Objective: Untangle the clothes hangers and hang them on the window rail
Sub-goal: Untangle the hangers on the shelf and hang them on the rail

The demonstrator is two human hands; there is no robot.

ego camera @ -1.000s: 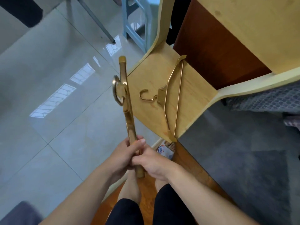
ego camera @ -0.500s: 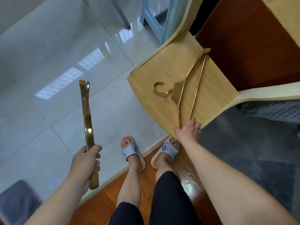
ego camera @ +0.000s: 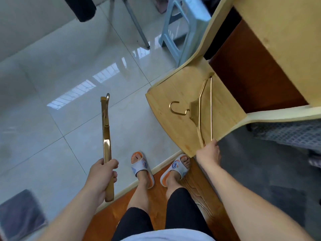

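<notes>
Left hand [ego camera: 101,178] gripped one gold hanger [ego camera: 106,136] by its lower end, held edge-on over the tiled floor [ego camera: 52,119]. Right hand [ego camera: 208,152] pinched the near corner of a second hanger [ego camera: 199,110] lying flat on the wooden chair seat [ego camera: 165,94].

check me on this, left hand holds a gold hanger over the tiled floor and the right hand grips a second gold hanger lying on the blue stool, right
Not quite. The head view shows the second gold hanger lying on the wooden chair seat, not the blue stool. The rest holds: the left hand holds a gold hanger over the tiled floor, and the right hand grips the second one's near end.
</notes>
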